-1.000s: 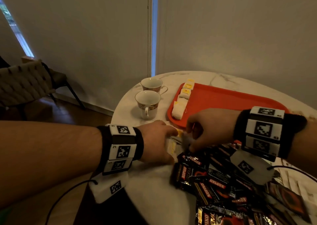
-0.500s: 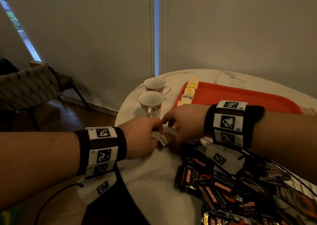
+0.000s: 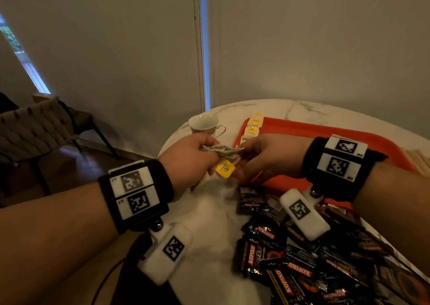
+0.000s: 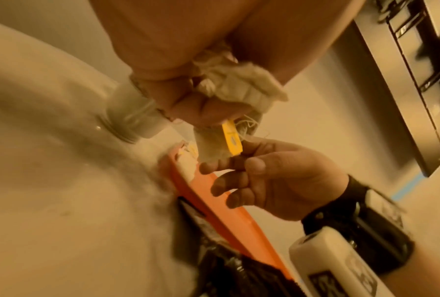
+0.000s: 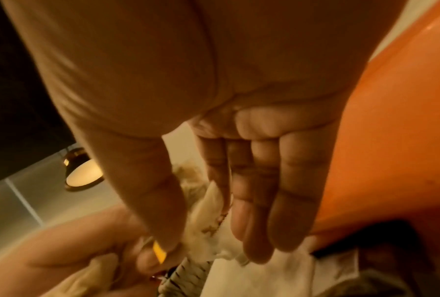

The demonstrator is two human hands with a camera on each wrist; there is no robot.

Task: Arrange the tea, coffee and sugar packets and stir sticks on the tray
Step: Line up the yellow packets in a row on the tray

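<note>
Our hands have come up off the table since a moment ago, so the tea bags are picked and ready to go to the tray. Our left hand [image 3: 190,158] has its fingers curled tight round a bunch of tea bags [image 3: 221,152], held above the table [image 3: 209,223]. Our right hand [image 3: 267,158] pinches the yellow tag [image 3: 224,168] between thumb and forefinger. Behind sits a cup [image 3: 204,124]. The tray [image 3: 302,130] already carries a row of tea bags at its left edge. Loose coffee packets [image 3: 290,258] crowd its near edge.
</note>
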